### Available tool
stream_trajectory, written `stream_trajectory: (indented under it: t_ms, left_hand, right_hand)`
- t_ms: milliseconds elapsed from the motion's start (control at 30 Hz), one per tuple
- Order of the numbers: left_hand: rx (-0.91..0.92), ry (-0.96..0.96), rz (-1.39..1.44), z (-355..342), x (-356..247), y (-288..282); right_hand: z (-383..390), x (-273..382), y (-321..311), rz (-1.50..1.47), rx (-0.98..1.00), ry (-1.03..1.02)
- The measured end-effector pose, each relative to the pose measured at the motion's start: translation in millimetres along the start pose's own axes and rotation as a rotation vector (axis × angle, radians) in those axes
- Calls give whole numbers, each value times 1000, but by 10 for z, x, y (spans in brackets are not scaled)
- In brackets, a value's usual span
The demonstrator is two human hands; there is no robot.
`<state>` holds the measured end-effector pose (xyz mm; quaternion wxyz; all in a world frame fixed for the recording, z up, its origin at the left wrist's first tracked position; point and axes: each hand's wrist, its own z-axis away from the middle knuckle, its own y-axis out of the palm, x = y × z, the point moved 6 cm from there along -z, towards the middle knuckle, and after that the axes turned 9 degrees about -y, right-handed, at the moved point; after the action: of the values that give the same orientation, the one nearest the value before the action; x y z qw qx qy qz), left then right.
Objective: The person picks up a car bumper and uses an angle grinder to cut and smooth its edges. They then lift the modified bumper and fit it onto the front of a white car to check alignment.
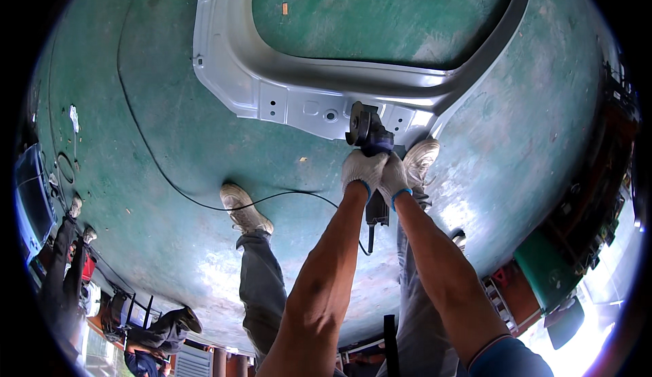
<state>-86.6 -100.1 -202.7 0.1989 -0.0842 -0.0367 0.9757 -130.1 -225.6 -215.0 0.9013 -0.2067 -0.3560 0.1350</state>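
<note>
Both my hands wear white knit gloves and grip a dark angle grinder [367, 132]. My left hand [362, 171] and my right hand [395, 176] sit side by side on its body. The grinder's disc rests against the lower edge of a grey sheet-metal car body panel [285, 95] that lies on the green floor [170, 139]. My right shoe [421, 159] stands at the panel's edge, and my left shoe [244, 207] is further left on the floor.
A black power cable [163, 173] runs from the grinder across the floor to the upper left. Other people's legs [68, 255] stand at the left edge. Red and green equipment [570, 241] lines the right side.
</note>
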Motion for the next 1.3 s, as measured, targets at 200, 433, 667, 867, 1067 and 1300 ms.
stream_trajectory:
  t_ms: [200,433,667,867,1067,1300]
  left_hand:
    - [-15,18,-9,-66,55,-20]
    - [5,10,-7,-32,19,-73]
    - [16,4,-21,-13,-15,-78]
    - [21,9,-64,-99,-46,-36]
    - [-31,41,-47,-83,-19,-70]
    - [14,79,-89,-124,-49,-17]
  right_hand:
    - [-2,-96,77,-95,-14,40]
    - [22,70,71,-140,-15,61]
    - [-15,-89,111,-243,-3,53]
    - [-32,32,60,-177,-7,8]
    - [-32,65,75,-139,9,-3]
    - [-87,-219,113,-193,-14,13]
